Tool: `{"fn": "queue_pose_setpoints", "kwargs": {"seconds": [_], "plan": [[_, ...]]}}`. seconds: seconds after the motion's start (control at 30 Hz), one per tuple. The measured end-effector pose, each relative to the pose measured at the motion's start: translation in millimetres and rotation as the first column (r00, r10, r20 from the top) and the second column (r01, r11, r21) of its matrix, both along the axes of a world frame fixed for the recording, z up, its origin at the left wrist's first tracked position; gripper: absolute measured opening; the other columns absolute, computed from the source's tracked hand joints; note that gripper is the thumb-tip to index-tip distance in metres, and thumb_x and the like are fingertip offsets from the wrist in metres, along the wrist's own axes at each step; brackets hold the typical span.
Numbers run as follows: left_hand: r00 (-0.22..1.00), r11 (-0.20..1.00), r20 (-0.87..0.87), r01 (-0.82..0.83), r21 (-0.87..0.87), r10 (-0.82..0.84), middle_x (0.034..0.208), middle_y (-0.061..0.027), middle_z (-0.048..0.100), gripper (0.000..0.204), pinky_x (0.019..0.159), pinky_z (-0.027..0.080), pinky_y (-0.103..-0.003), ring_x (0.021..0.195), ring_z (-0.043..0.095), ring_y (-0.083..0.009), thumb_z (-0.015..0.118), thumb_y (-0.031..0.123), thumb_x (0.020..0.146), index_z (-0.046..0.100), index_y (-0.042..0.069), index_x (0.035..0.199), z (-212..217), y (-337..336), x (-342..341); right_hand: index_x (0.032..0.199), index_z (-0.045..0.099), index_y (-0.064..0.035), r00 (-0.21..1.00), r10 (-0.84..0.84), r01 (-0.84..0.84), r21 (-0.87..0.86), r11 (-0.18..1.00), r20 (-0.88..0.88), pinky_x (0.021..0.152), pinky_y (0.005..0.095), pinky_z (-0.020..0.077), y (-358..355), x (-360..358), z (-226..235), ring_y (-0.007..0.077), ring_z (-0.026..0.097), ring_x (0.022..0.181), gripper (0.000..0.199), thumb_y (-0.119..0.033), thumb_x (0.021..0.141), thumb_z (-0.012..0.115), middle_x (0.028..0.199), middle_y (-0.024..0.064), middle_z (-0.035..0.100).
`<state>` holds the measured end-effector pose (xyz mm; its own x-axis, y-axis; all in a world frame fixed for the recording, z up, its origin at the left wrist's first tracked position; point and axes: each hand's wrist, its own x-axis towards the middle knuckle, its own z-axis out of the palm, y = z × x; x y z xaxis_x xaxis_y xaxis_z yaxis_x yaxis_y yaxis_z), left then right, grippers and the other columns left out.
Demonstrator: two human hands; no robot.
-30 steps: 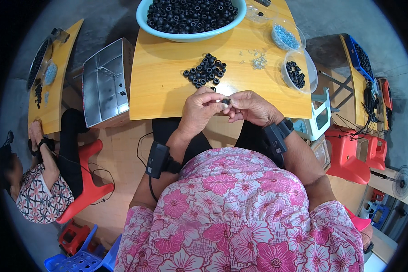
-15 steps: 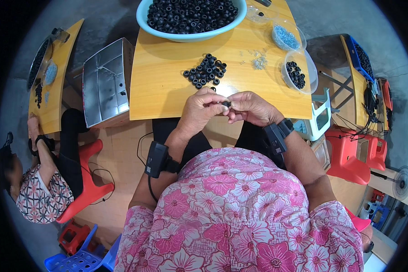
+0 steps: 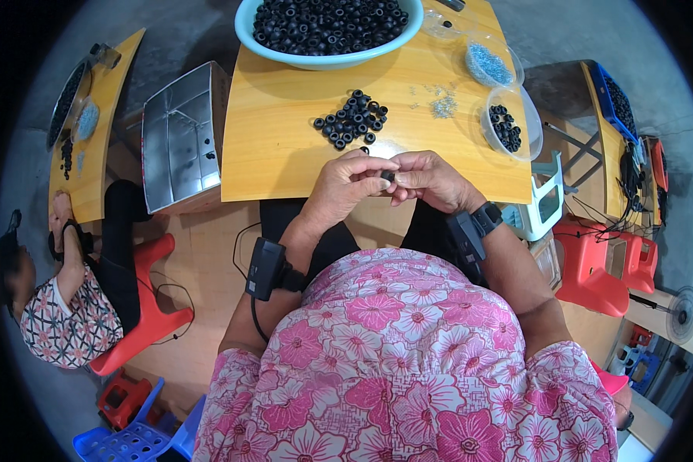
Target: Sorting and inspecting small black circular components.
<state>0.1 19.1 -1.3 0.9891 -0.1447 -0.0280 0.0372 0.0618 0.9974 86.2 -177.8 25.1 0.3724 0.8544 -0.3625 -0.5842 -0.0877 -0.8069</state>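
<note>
Between the fingertips of both hands, just over the table's front edge, is a small black ring-shaped part. My left hand pinches it from one side, thumb and forefinger closed. My right hand grips it from the other side, also in a pinch. Just beyond the hands lies a loose pile of black ring-shaped parts on the wooden table. To its right are scattered tiny clear pieces. A clear plastic bowl at the right edge holds more black parts.
A light-blue basin full of black parts stands at the back. Behind the right bowl is a tub of small blue pieces. An open carton adjoins the table's left side. Another person sits at a table far left.
Both hands stay together on the small black part, with only slight finger movement. The whole view has shifted a little. The person at far left has moved slightly.
</note>
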Motion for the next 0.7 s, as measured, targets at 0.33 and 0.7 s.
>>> {"fn": "queue_pose_setpoints", "kwargs": {"seconds": [0.33, 0.7], "plan": [[0.998, 0.958, -0.055, 0.001, -0.288, -0.017, 0.087, -0.0008, 0.058, 0.051, 0.07, 0.047, -0.02, 0.072, 0.052, -0.0059, 0.071, 0.003, 0.081, 0.054, -0.002, 0.129, 13.3, -8.2, -5.5, 0.106, 0.064, 0.0018, 0.901, -0.06, 0.136, -0.149, 0.98, 0.43, 0.07, 0.0239, 0.0496, 11.4, -17.6, 19.0, 0.0087, 0.058, 0.076, 0.02, -0.004, 0.087, 0.065, 0.089, 0.0028, 0.064], [0.997, 1.0, 0.07, -0.017, 0.009, 0.016, 0.088, -0.0005, 0.053, 0.056, 0.067, 0.044, -0.02, 0.074, 0.049, -0.0059, 0.075, 0.016, 0.08, 0.055, 0.001, 0.13, 5.3, -4.2, -8.9, 0.106, 0.064, -0.0014, 0.569, -0.006, 0.236, -0.156, 0.959, 0.822, 0.068, 0.0293, 0.0497, 15.3, -26.0, 19.5, 0.0184, 0.061, 0.072, 0.028, -0.002, 0.079, 0.068, 0.084, 0.0112, 0.064]]}}
